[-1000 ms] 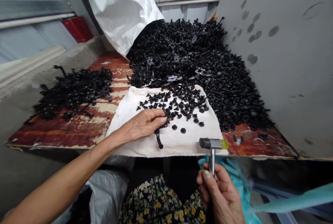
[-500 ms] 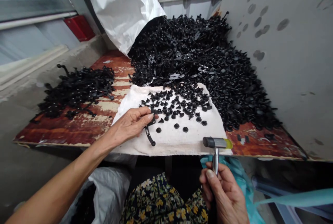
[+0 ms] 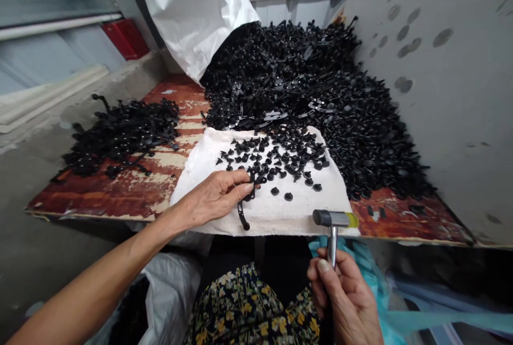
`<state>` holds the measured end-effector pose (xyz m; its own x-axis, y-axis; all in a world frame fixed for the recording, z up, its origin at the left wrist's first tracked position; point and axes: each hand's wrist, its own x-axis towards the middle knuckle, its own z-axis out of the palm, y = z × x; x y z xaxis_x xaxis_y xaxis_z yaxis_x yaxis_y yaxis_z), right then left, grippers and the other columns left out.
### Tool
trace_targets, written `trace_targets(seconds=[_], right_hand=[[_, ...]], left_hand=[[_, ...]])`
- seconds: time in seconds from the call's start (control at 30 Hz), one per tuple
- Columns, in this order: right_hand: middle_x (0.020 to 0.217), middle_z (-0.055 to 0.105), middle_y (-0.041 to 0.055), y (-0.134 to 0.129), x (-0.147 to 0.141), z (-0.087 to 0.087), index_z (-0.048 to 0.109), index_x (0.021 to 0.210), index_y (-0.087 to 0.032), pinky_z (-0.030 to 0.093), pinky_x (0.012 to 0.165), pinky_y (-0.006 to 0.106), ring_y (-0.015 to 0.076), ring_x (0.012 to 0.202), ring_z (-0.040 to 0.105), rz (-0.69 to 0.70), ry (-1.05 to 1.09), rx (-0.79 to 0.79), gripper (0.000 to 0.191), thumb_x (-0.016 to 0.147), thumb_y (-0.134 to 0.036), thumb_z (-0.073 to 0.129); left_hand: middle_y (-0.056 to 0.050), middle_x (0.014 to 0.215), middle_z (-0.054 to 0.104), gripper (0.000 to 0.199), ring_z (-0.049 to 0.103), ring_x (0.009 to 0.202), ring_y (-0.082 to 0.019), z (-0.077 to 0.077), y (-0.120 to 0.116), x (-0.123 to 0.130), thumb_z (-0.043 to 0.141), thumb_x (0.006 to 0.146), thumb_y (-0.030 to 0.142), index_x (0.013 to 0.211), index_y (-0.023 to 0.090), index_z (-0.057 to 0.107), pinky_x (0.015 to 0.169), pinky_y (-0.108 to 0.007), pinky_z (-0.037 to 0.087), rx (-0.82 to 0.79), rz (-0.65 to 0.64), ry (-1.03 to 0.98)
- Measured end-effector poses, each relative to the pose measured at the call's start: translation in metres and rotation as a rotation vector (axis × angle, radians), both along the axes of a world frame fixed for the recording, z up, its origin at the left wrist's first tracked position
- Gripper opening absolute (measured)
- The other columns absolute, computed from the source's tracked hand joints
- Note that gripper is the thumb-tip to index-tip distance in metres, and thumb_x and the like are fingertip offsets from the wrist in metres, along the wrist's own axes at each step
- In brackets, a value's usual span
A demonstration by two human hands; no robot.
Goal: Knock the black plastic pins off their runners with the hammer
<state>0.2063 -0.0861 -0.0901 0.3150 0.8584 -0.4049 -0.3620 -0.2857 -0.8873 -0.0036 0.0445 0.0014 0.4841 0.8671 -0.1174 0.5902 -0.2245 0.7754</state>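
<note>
While mid-frame studs lay loose, seemingly unused, the left hand gripped a strip, the right hand a hammer.

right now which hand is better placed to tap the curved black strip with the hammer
Probably the right hand: it already grips the hammer, head up, near the white cloth, while the left hand is occupied pinching the curved black strip.
</note>
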Motion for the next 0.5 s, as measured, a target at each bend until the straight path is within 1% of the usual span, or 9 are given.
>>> trace_targets(seconds=[0.1, 0.23, 0.37, 0.5], right_hand=[[0.062, 0.058, -0.0047, 0.0, 0.0, 0.0, 0.06, 0.092, -0.023, 0.029, 0.036, 0.016, 0.006, 0.041, 0.038, 0.006, -0.006, 0.001, 0.043, 0.069, -0.055, 0.078], [0.062, 0.058, -0.0044, -0.001, 0.001, 0.001, 0.061, 0.092, -0.022, 0.029, 0.036, 0.016, 0.0056, 0.041, 0.038, 0.001, -0.002, 0.01, 0.043, 0.07, -0.055, 0.078], [0.062, 0.059, -0.0046, -0.002, 0.003, 0.001, 0.06, 0.092, -0.021, 0.03, 0.035, 0.016, 0.0051, 0.04, 0.037, 0.002, 0.007, 0.02, 0.044, 0.07, -0.055, 0.078], [0.062, 0.059, -0.0045, -0.002, 0.003, 0.0, 0.06, 0.093, -0.021, 0.03, 0.035, 0.016, 0.0053, 0.04, 0.038, -0.004, 0.014, 0.03, 0.044, 0.07, -0.054, 0.079]], left_hand=[[0.004, 0.065, 0.037, 0.031, 0.035, 0.062, -0.011, 0.002, -0.001, 0.004, 0.041, 0.091, 0.04, 0.072, 0.018, 0.048, 0.057, -0.023, 0.029, 0.003, -0.039, 0.017], [0.005, 0.062, 0.032, 0.031, 0.031, 0.057, -0.01, 0.004, 0.004, 0.005, 0.042, 0.092, 0.04, 0.068, 0.019, 0.043, 0.054, -0.023, 0.027, 0.032, -0.032, -0.005], [0.005, 0.06, 0.031, 0.034, 0.029, 0.054, -0.009, 0.004, 0.012, 0.003, 0.043, 0.091, 0.041, 0.065, 0.019, 0.039, 0.052, -0.024, 0.025, 0.031, -0.052, -0.016], [0.005, 0.061, 0.032, 0.036, 0.029, 0.055, -0.01, 0.0, 0.016, 0.004, 0.044, 0.091, 0.044, 0.065, 0.019, 0.04, 0.051, -0.023, 0.025, 0.016, -0.065, -0.01]])
